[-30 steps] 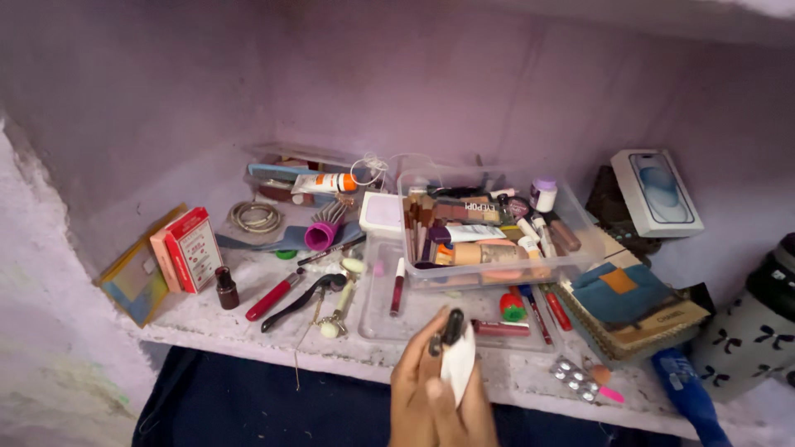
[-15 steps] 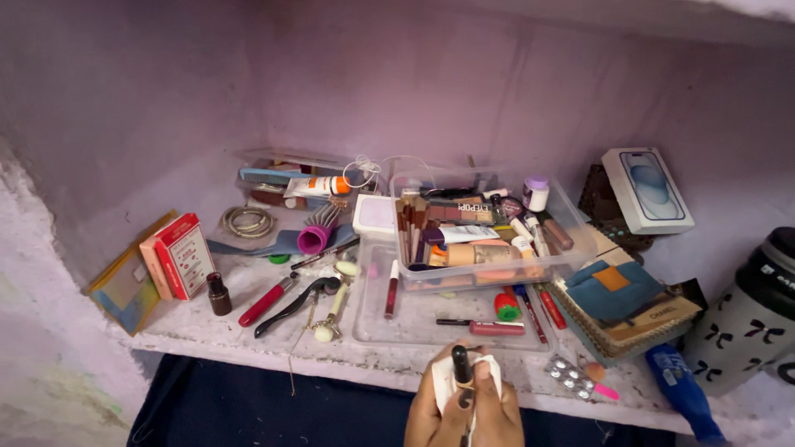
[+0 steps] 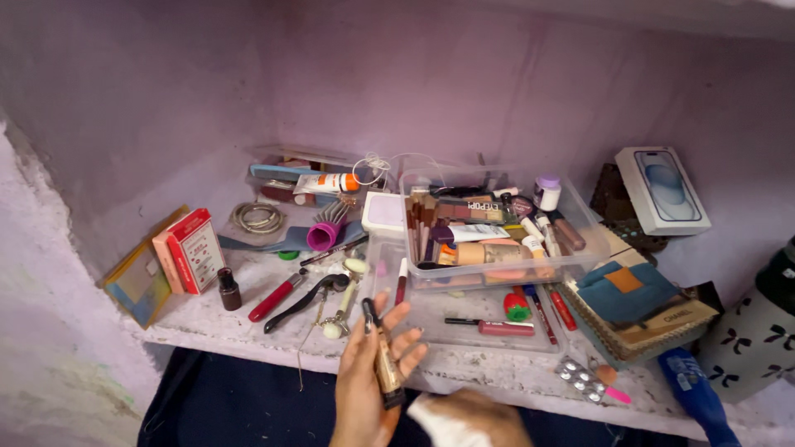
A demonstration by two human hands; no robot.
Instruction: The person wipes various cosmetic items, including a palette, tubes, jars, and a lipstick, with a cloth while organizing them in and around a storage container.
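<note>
1. The slim cosmetic tube [image 3: 383, 354], with a black cap and a gold-brown body, is now in the left hand [image 3: 368, 381]. It is held up over the front edge of the shelf [image 3: 248, 331], just in front of the clear tray [image 3: 464, 327].
2. Half a second ago both hands were closed together around the tube and a white wipe. They have since parted. The tube has gone left and the wipe right, so the wiping of this item looks finished.
3. Left hand: the thumb pins the tube against the palm, and the fingers [image 3: 406, 341] are spread wide and loose, not curled around it.
4. Right hand [image 3: 472, 418]: low at the frame edge, right of the tube, closed over the white wipe [image 3: 439, 429].
5. Beyond the tray stands the clear bin [image 3: 580, 248] full of cosmetics. A red lip-gloss tube [image 3: 497, 327] lies in the tray.
</note>
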